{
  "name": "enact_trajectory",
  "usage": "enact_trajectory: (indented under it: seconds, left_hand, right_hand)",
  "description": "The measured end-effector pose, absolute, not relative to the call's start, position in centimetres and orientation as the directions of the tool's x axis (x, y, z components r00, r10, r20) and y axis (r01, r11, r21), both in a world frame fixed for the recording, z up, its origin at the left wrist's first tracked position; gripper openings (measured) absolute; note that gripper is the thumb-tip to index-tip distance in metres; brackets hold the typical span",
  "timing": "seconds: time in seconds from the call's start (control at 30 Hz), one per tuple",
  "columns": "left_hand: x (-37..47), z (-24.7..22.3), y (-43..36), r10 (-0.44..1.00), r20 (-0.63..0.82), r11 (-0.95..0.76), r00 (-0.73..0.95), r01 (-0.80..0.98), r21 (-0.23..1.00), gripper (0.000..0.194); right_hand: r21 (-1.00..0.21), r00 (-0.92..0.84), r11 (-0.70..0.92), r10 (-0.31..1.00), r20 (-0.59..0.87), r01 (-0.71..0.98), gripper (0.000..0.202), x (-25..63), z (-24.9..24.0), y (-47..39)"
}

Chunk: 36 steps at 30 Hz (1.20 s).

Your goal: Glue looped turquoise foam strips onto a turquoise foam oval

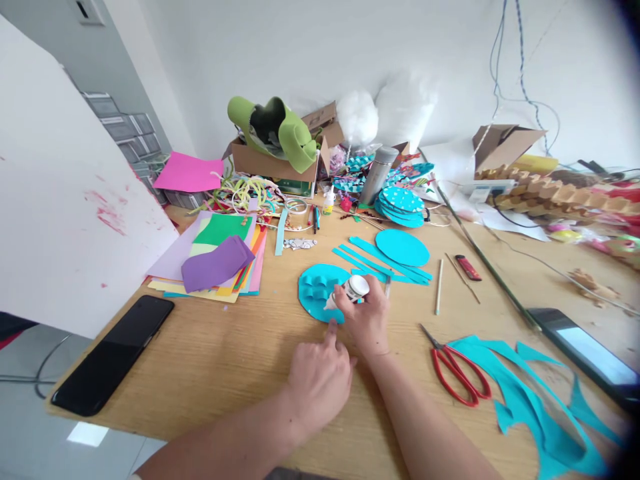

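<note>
A blue oval piece (307, 303) with several raised blue loops lies on the wooden table (235, 367). My right hand (369, 317) is wrapped round a white glue bottle (356, 287), tilted with its nozzle down at the oval's surface. Just left of it, my left hand (323, 373) has its index finger stretched onto the oval's lower edge, the other fingers curled with nothing visible in them. Behind the bottle are blue strips (370, 253) and a plain blue oval (403, 247).
Red-handled scissors (457, 373) and blue scraps (530, 400) lie at the right. A black phone (113, 357) is at the left edge, near stacked coloured sheets (217, 257). At the back stand a grey flask (379, 175) and a cardboard box (273, 162).
</note>
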<state>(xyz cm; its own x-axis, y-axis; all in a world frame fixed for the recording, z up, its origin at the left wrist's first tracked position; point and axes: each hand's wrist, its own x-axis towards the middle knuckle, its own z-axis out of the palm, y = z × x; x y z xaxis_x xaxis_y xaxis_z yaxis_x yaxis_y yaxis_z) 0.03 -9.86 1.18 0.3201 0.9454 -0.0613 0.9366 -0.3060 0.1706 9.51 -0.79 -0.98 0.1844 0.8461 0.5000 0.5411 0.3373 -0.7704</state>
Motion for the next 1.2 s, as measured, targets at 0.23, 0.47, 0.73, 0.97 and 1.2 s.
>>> enact_trajectory:
  seconds: [0.23,0.47,0.73,0.97,1.2]
  left_hand:
    - [-0.02,1.25,-9.8,0.947,-0.057,-0.302,0.316,0.936,0.181,0.031]
    - [0.01,1.13,-9.8,0.95,-0.051,-0.294,0.309,0.936,0.196,0.028]
    - [0.02,1.08,-9.78,0.953,-0.05,-0.284,0.3,0.937,0.205,0.028]
    - [0.06,1.21,-9.75,0.952,-0.061,-0.283,0.301,0.935,0.213,0.027]
    - [0.01,1.08,-9.7,0.95,-0.052,-0.29,0.308,0.931,0.223,0.027]
  right_hand:
    - [-0.75,0.168,0.344,0.842,0.513,0.565,0.034,9.54,-1.16,-0.66]
    - [-0.735,0.152,0.353,0.839,0.522,0.579,0.034,9.28,-1.18,-0.69]
    - [-0.732,0.141,0.345,0.847,0.513,0.588,0.034,9.14,-1.05,-0.74]
    - [-0.718,0.125,0.356,0.844,0.522,0.598,0.033,9.11,-1.12,-0.84]
    - [-0.688,0.111,0.365,0.833,0.543,0.627,0.03,9.17,-1.57,-0.75]
